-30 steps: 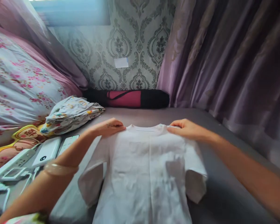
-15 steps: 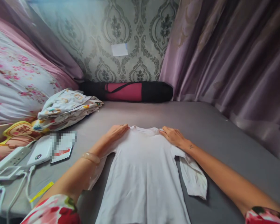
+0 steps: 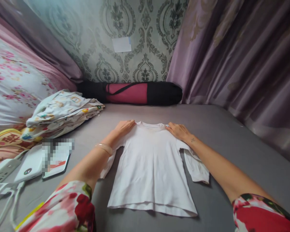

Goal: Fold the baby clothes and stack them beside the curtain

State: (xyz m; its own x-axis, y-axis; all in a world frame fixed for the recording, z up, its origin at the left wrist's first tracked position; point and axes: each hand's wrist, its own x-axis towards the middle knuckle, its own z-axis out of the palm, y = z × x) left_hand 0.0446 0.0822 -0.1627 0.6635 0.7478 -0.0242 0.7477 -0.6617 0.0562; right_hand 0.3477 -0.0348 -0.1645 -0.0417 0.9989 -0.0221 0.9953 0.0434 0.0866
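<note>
A small white long-sleeved shirt [image 3: 152, 167] lies spread out on the grey bed sheet [image 3: 222, 138], its neckline away from me and its hem toward me. My left hand [image 3: 126, 126] is closed on the shirt's left shoulder, beside the collar. At the right shoulder, my right hand [image 3: 178, 130] pinches the cloth near the collar. The right sleeve hangs down beside the body of the shirt, under my forearm. My left forearm partly hides the left sleeve.
A pile of patterned clothes [image 3: 62, 112] lies at the left, by a floral cushion [image 3: 12, 77]. Nearer are a phone [image 3: 56, 164], a white power bank [image 3: 30, 164] and a power strip [image 3: 4, 169] with cables. A black and red rolled bag [image 3: 128, 93] rests against the wall.
Both hands, still gripping the shoulders, have shifted slightly away from me with the shirt. Its whole hem now shows on the sheet. The view has moved a little too.
</note>
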